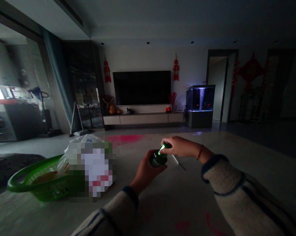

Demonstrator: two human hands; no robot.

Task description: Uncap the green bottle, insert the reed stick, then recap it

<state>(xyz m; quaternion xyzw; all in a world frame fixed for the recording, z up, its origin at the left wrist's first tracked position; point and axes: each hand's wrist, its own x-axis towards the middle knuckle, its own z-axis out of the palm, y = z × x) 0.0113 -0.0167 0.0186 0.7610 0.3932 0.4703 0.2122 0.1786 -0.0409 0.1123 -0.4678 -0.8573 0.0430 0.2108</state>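
Above the pale worktop [170,203], a small dark green bottle [158,159] is held up between both hands, clear of the surface. The left hand [144,172] is wrapped around its body from below and behind. The right hand [181,147] is closed over its top, where a bright green glint is seen; in the dim light it looks like a cap, though this cannot be made out for certain.

Just beyond the bottle, a thin dark stick [178,163] lies on the worktop, partly covered by the right hand. Well apart to the left, a green basket [20,178] is set near the worktop's edge, and a clear plastic bag [89,147] with blurred packaging is stood against its near side.

Across the room, a dark television [141,88] is mounted on the wall over a low cabinet, with a lit fish tank [200,100] to its right. A washing machine [0,124] is seen at far left.
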